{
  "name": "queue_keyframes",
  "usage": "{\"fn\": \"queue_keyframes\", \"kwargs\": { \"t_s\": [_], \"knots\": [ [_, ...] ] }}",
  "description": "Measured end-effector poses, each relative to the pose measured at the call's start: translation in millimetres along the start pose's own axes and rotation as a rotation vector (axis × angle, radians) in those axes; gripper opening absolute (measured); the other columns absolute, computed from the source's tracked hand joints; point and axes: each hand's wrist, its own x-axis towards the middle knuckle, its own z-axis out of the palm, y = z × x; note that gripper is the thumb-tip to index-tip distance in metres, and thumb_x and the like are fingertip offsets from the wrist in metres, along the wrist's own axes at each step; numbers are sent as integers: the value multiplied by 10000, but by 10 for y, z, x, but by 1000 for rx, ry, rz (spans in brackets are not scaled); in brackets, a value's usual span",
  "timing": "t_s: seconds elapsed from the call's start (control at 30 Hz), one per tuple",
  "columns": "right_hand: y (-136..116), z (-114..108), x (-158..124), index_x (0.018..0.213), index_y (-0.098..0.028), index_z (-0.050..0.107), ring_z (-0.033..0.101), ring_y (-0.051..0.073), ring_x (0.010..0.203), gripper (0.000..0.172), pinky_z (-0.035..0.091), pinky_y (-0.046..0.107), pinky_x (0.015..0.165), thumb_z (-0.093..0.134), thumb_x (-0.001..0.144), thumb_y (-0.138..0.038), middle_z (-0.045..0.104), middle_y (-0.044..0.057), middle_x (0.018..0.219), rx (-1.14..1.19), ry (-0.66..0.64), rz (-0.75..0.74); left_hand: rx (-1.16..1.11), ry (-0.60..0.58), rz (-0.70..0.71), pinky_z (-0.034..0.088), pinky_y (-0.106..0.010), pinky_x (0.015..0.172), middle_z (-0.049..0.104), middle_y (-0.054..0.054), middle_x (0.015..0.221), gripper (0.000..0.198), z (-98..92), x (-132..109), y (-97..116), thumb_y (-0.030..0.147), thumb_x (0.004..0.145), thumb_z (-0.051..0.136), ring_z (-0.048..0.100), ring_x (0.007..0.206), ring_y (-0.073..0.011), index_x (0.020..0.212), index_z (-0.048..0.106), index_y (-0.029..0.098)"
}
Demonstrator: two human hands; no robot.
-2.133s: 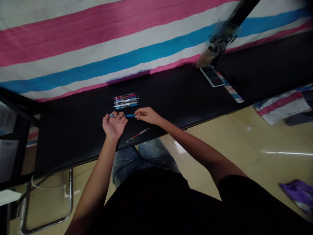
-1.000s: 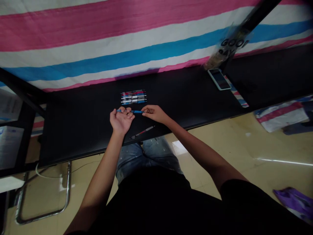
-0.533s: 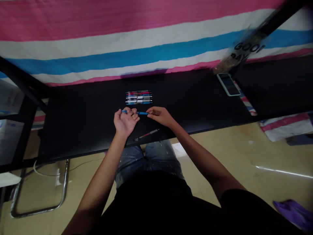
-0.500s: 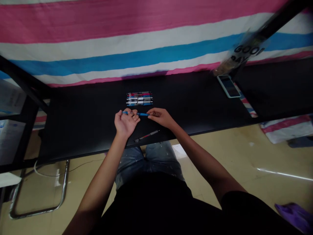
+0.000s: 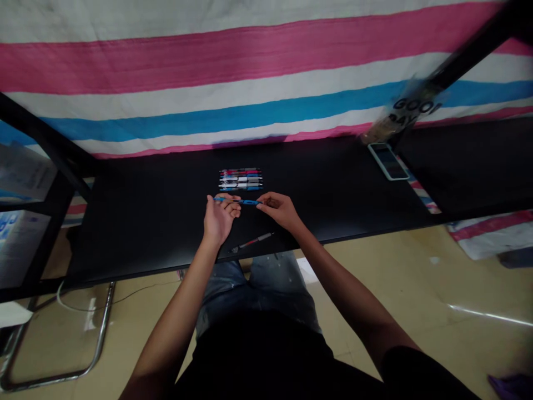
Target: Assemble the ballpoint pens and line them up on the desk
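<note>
A blue pen is held level between my two hands, just above the dark table. My right hand pinches its right end between thumb and fingers. My left hand is palm up, with its fingers curled about the pen's left part and the thumb at that end. Close to the table's front edge lies a grey and red pen, set aslant. Beyond my hands, several pens in white, red and blue lie side by side in a neat stack of rows.
On the right of the black table lies a phone with a pale case. A clear bag with lettering leans near a dark post. Striped cloth hangs behind. Boxes stand on a shelf at the left.
The view has tilted, so the table sits slightly lower in the picture. My left thumb and fingers have drawn closer around the blue pen. My right hand still pinches its end.
</note>
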Motion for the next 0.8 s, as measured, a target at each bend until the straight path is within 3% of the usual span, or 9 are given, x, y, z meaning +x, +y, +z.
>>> {"fn": "queue_keyframes", "kwargs": {
  "t_s": [0.13, 0.23, 0.37, 0.53, 0.63, 0.8],
  "knots": [
    [-41, -66, -27, 885, -197, 739, 622, 169, 727, 249, 487, 298, 688, 782, 784, -420, 678, 14, 770, -46, 103, 0, 477, 114, 204, 423, -237, 564, 624, -23, 730, 358, -177, 38, 69, 528, 867, 718, 539, 614, -122, 946, 753, 181],
    [-50, -136, -33, 857, -192, 739, 618, 166, 716, 226, 473, 290, 677, 768, 801, -409, 686, 15, 766, -95, 85, 23, 785, 82, 225, 404, -240, 541, 644, -20, 685, 288, -321, 69, 168, 424, 828, 757, 532, 595, -128, 958, 802, 171],
    [-42, -171, -18, 772, -185, 709, 600, 163, 687, 248, 461, 293, 665, 706, 864, -415, 672, 17, 727, -160, 52, 13, 833, 27, 196, 447, -256, 562, 690, -34, 696, 265, -382, 133, 228, 372, 790, 766, 576, 593, -139, 949, 815, 166],
    [-36, -121, 45, 945, -200, 731, 600, 173, 698, 242, 478, 302, 668, 771, 820, -402, 676, 21, 786, -215, -2, -75, 795, 39, 106, 484, -270, 567, 701, -36, 674, 288, -371, 221, 184, 370, 784, 773, 601, 563, -144, 966, 802, 148],
    [-25, -138, 112, 854, -205, 724, 607, 181, 713, 151, 467, 309, 674, 711, 875, -354, 688, 39, 807, -358, -34, -125, 848, 26, 140, 484, -274, 576, 700, -31, 668, 245, -373, 258, 170, 360, 794, 767, 609, 572, -151, 929, 795, 158],
    [3, -197, 243, 855, -194, 697, 634, 190, 768, 132, 468, 312, 715, 616, 931, -264, 697, 52, 840, -457, -86, -140, 1089, -103, 293, 468, -286, 634, 729, -31, 742, 129, -379, 329, 239, 320, 834, 755, 620, 644, -171, 862, 787, 198]
  ]
}}
